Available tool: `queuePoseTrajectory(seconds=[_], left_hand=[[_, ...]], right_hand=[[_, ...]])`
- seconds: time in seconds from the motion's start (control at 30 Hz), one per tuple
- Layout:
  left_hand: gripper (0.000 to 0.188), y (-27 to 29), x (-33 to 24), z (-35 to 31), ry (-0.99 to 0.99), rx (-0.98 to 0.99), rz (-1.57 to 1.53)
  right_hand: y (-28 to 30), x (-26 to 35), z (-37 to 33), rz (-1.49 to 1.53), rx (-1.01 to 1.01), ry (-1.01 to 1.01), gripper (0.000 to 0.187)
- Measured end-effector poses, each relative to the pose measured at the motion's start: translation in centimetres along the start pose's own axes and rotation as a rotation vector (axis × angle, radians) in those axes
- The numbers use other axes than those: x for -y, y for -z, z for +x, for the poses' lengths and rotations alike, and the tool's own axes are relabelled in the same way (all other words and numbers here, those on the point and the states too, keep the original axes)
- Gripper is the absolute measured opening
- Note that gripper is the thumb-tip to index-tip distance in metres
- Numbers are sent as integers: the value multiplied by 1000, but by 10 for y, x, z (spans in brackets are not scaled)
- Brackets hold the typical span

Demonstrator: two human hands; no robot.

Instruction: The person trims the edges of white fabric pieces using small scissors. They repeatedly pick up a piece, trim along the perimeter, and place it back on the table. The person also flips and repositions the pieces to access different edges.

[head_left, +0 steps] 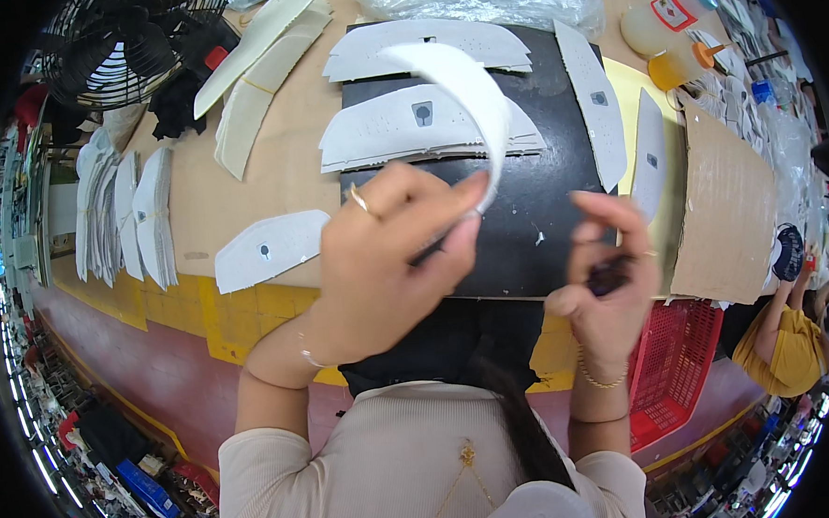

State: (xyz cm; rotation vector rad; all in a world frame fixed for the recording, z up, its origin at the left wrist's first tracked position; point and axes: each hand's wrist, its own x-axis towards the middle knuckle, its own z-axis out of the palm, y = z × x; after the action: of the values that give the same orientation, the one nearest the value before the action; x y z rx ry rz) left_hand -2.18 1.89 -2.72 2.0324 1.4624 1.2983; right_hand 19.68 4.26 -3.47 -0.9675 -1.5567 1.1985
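My left hand (382, 256) is closed, pinching the end of a curved white fabric-like piece (484, 91) between thumb and fingers. The piece arcs up over the black work board (533, 196). My right hand (618, 290) is at the board's right front edge, its fingers curled round a small dark object (610, 273) that I cannot make out. Beyond my left hand lie two stacks of pale cut pieces, the nearer stack (380, 129) with a dark keyhole-like mark and the farther stack (403, 48). A single marked piece (266, 252) lies left of my left hand.
A marked piece (598, 99) lies along the board's right side. Cardboard (721, 205), a glue-like bottle (669, 16) and an orange-tipped bottle (686, 65) are right. Banded bundles (155, 216) and a black fan (127, 49) stand left. A red basket (673, 367) sits below the table.
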Motion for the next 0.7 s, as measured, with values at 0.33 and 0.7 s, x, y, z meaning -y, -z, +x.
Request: queuePoseTrajectory(seconds=[0.33, 0.7], left_hand=[[55, -16, -1, -13, -176, 34, 199], [79, -9, 18, -35, 244, 101, -542]], right_hand=[[-20, -12, 1, 286, -173, -387, 26], [-9, 2, 4, 366, -151, -454, 28]])
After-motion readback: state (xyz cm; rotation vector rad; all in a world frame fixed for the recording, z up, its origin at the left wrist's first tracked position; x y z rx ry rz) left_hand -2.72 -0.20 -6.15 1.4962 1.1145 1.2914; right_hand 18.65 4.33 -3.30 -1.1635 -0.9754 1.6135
